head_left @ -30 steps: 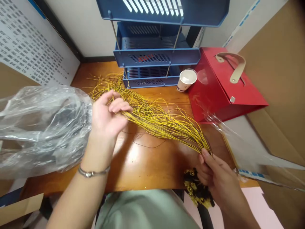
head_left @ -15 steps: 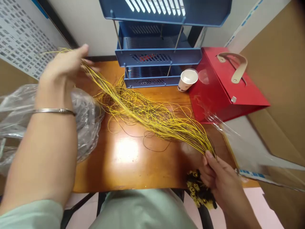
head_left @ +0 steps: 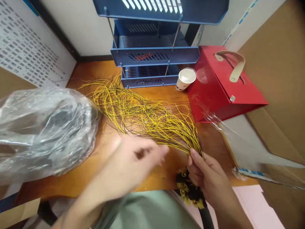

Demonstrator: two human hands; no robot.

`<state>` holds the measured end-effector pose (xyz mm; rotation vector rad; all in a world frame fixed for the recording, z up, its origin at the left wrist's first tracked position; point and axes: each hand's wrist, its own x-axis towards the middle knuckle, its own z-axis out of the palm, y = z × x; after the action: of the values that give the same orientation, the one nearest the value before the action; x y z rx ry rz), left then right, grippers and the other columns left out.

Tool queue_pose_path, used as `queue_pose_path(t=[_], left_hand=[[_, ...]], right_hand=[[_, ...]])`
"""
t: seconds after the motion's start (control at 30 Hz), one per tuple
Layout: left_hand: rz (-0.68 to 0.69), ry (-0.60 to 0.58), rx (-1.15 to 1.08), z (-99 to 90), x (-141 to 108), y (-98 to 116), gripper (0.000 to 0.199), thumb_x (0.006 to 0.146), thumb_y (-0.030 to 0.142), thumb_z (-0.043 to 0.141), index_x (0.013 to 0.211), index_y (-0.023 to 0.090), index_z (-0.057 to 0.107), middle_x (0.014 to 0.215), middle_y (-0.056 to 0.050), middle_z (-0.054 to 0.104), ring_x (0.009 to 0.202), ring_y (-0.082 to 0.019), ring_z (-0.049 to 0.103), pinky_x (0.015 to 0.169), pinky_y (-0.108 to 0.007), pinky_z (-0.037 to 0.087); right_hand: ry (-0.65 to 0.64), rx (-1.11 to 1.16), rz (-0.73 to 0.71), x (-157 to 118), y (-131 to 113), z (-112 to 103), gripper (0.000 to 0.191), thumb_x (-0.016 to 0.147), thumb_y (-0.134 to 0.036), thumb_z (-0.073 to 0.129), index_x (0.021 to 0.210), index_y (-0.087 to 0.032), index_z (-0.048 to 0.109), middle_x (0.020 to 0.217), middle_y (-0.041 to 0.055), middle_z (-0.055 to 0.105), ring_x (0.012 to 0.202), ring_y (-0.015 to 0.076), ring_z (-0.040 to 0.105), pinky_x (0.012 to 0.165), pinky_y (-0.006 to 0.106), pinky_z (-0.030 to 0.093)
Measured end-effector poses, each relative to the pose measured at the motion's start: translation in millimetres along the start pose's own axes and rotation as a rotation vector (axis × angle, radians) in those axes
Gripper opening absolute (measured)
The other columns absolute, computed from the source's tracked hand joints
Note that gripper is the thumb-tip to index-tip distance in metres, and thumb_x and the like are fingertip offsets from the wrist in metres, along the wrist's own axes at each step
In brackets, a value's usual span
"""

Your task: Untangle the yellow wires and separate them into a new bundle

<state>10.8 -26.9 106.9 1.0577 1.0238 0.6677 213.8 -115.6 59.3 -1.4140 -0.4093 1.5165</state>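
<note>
My right hand [head_left: 207, 175] is closed around a bundle of thin yellow and black wires [head_left: 147, 114] near its right end. Below that hand hang the bundle's dark ends [head_left: 189, 189], with small round yellowish tips at the table's front edge. The rest of the wires spreads loose and tangled over the table toward the back left. My left hand [head_left: 140, 156] is just in front of the wires, between the bundle and my body. Motion smears its curled fingers, so I cannot make out whether they touch or hold any strand.
A clear plastic bag [head_left: 47, 130] takes up the left of the wooden table [head_left: 164, 171]. Behind the wires stand a blue tiered tray rack [head_left: 154, 57], a paper cup [head_left: 186, 79] and a red box [head_left: 226, 82] with a handle. Cardboard [head_left: 281, 73] rises at the right.
My left hand has come from the far left end of the wires, down and right toward my right hand. The stretched strands now lie slack. My right hand keeps its grip, shifted slightly left.
</note>
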Motion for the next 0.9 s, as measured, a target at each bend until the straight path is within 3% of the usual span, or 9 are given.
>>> queue_pose_path(t=[0.1,0.17,0.3,0.4,0.5,0.63,0.9], left_hand=[[-0.015,-0.236,0.154,38.7,4.3,-26.9,0.031,0.094,0.042,0.066,0.08,0.017,0.078,0.069,-0.003,0.067,0.056,-0.011,0.05,0.051,-0.021,0.034],[-0.03,-0.224,0.04,51.9,11.0,-39.3,0.035,0.097,0.046,0.061,0.082,0.017,0.075,0.071,-0.003,0.067,0.054,-0.01,0.048,0.051,-0.021,0.035],[-0.098,-0.106,-0.207,66.6,21.0,-50.2,0.052,0.09,0.062,0.064,0.065,0.017,0.064,0.045,0.004,0.042,0.039,-0.007,0.029,0.043,-0.022,0.024],[-0.12,-0.037,-0.275,71.3,23.0,-52.4,0.054,0.085,0.065,0.069,0.062,0.017,0.06,0.043,0.005,0.04,0.038,-0.006,0.029,0.041,-0.021,0.022],[-0.126,-0.016,-0.318,71.3,23.1,-54.1,0.049,0.085,0.058,0.073,0.064,0.017,0.058,0.045,0.005,0.042,0.039,-0.005,0.03,0.039,-0.02,0.02],[-0.114,-0.026,-0.34,69.1,24.1,-55.6,0.039,0.085,0.047,0.075,0.067,0.016,0.059,0.05,0.004,0.048,0.04,-0.005,0.033,0.038,-0.018,0.023],[-0.117,-0.047,-0.3,65.2,23.6,-57.5,0.033,0.086,0.043,0.072,0.075,0.014,0.063,0.057,-0.001,0.057,0.044,-0.006,0.042,0.04,-0.016,0.033]], right_hand=[[-0.039,-0.004,0.006,-1.5,-2.5,4.6,0.053,0.083,-0.061,0.076,0.065,-0.019,0.049,0.057,-0.0103,0.02,0.049,0.0059,0.011,0.043,0.022,0.011],[-0.058,-0.02,-0.001,-1.4,-1.9,5.1,0.051,0.084,-0.062,0.075,0.067,-0.019,0.051,0.056,-0.0104,0.019,0.048,0.0061,0.012,0.042,0.022,0.012],[-0.073,-0.046,-0.027,-0.8,2.0,3.9,0.049,0.087,-0.063,0.071,0.071,-0.019,0.054,0.053,-0.0102,0.022,0.047,0.0067,0.014,0.042,0.023,0.012],[-0.08,-0.078,-0.051,-1.9,3.8,3.8,0.049,0.089,-0.062,0.069,0.071,-0.019,0.054,0.053,-0.0097,0.024,0.047,0.0071,0.015,0.043,0.024,0.011],[-0.083,-0.127,-0.075,-2.9,3.8,4.0,0.047,0.092,-0.06,0.067,0.072,-0.019,0.054,0.054,-0.0089,0.026,0.049,0.0076,0.016,0.045,0.025,0.012],[-0.088,-0.152,-0.079,-1.2,2.8,3.8,0.048,0.092,-0.061,0.066,0.072,-0.019,0.054,0.053,-0.0086,0.027,0.049,0.0078,0.016,0.044,0.025,0.012],[-0.096,-0.152,-0.077,0.8,1.1,4.5,0.048,0.09,-0.062,0.068,0.071,-0.019,0.055,0.052,-0.0082,0.028,0.048,0.0078,0.016,0.044,0.025,0.012]])
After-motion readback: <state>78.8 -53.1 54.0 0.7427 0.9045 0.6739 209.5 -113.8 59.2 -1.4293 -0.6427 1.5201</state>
